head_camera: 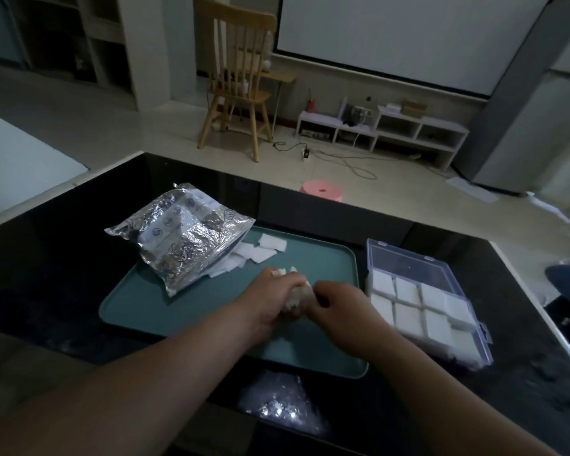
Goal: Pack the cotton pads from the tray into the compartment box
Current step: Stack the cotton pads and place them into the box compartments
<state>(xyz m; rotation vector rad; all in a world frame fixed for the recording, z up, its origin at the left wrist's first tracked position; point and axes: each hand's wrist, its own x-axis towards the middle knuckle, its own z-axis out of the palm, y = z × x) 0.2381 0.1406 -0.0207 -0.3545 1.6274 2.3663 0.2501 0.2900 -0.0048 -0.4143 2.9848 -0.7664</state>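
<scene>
Nearest the camera, 2 bare forearms reaching forward over a dark glossy table, with a crumpled clear plastic wrapper lying on it just short of the near edge of a flat teal rectangular tray. Over the middle of the tray, left hand and right hand drawn together, both closed around a small stack of white square cotton pads, held between them, left fingers curled over its top, right fingers pinching its right side. White pad corners poking out above the left knuckles.

Just right of the tray, a clear plastic compartment box with bluish rim and lid laid open toward the far side. Compartments set in 2 rows, all visible ones filled with white pads; exact count of cells hard to tell at the near end.

On the far left part of the tray, a crinkled silver foil pouch resting partly on the tray rim and partly on the table. Beside and under its right edge, at the far side of the tray, a loose scatter of white cotton squares, some overlapping.

Beyond the tray and table, a round pink plastic stool on a pale tiled floor, then a light wooden spindle-back chair, a low white open shelf unit with cables trailing before it, and a large white projection screen on the wall.
</scene>
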